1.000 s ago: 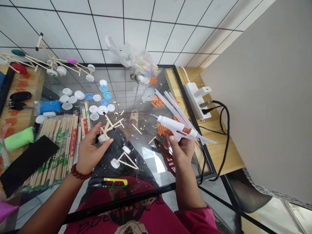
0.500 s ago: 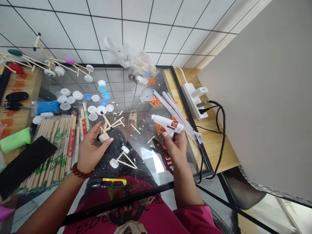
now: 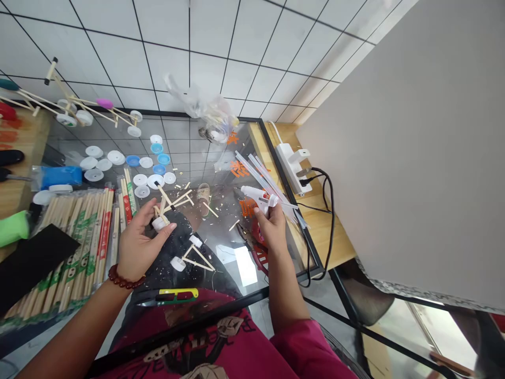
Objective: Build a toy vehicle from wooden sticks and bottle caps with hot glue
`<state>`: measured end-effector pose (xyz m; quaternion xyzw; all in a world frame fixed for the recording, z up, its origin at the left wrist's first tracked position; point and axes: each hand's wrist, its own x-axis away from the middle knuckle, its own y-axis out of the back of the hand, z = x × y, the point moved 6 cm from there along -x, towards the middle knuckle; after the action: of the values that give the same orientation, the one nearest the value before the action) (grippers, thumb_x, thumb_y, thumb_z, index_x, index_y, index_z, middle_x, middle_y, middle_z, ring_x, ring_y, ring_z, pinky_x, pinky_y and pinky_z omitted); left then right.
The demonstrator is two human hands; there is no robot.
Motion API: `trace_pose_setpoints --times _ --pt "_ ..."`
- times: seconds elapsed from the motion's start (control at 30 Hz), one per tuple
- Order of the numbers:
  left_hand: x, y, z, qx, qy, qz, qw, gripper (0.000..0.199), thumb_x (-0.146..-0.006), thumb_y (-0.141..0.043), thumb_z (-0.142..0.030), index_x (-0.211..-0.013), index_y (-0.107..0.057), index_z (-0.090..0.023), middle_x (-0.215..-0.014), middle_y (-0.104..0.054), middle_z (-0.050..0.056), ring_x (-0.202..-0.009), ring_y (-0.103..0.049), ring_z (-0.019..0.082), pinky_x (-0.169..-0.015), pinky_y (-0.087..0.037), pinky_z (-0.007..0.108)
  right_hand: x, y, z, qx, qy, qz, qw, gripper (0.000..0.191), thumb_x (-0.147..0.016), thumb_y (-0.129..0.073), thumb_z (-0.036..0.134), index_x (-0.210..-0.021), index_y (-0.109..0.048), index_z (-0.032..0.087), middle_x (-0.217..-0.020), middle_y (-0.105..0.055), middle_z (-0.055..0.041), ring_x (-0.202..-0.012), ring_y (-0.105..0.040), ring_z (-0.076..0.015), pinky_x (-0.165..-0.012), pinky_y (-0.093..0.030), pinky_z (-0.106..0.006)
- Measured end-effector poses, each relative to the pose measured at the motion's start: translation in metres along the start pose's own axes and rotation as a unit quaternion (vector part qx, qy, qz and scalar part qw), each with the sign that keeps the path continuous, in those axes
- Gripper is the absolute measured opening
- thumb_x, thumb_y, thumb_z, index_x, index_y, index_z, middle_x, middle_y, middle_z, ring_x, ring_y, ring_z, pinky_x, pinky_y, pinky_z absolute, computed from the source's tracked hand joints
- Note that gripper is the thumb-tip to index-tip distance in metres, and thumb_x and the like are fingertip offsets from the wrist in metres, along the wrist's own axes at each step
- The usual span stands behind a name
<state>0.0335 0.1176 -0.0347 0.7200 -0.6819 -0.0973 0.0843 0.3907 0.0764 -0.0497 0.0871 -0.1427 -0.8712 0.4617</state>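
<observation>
My left hand [image 3: 142, 239] pinches a small frame of wooden sticks [image 3: 169, 202] with a white cap at its lower end and black bands on one stick. A white glue gun [image 3: 258, 197] is gripped in my right hand [image 3: 272, 223], its nozzle pointing left over the glass. Just below and right of my left hand lies a second stick frame [image 3: 199, 257] with white caps. Clear glue sticks [image 3: 262, 176] lie behind the glue gun. Pliers [image 3: 248, 237] rest beside my right wrist, partly hidden.
White and blue bottle caps [image 3: 133, 161] lie at the back left. Bundled chopsticks [image 3: 74, 237] and a black sheet [image 3: 37, 266] are on the left. A yellow-green knife [image 3: 177, 295] lies near the front edge. On the right, a power strip [image 3: 292, 166] has cables; a plastic bag [image 3: 213, 116] stands behind.
The view has shifted, so most things appear farther left. The glue gun has turned, with its rear end now facing me more. My left hand keeps its hold on the stick frame.
</observation>
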Motion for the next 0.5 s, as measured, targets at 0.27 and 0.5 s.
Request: trace_pose_setpoints --times 0.27,0.5 --pt "-0.0008 0.0030 0.0089 -0.020 -0.018 -0.006 1.000 0.076 -0.079 -0.085 -0.042 -0.148 -0.058 -0.025 -0.138 -0.071 0.012 -0.130 -0.067 0.031 -0.118 -0.050 0.052 -0.0026 0.0027 -0.0058 0.049 0.016 -0.012 0.999 0.050 -0.075 -0.073 0.044 -0.118 -0.063 0.019 -0.113 -0.077 -0.0115 -0.104 -0.072 -0.0292 -0.095 -0.058 -0.045" --pt "-0.0015 0.0033 0.0107 -0.028 -0.034 -0.001 0.999 0.075 -0.079 -0.086 -0.036 -0.148 -0.058 -0.029 -0.138 -0.072 0.010 -0.130 -0.067 0.030 -0.117 -0.051 0.048 -0.0002 0.0089 -0.0020 0.119 0.032 0.007 0.992 0.055 -0.074 -0.074 0.043 -0.123 -0.065 0.019 -0.108 -0.078 -0.0093 -0.096 -0.073 -0.0289 -0.086 -0.059 -0.043"
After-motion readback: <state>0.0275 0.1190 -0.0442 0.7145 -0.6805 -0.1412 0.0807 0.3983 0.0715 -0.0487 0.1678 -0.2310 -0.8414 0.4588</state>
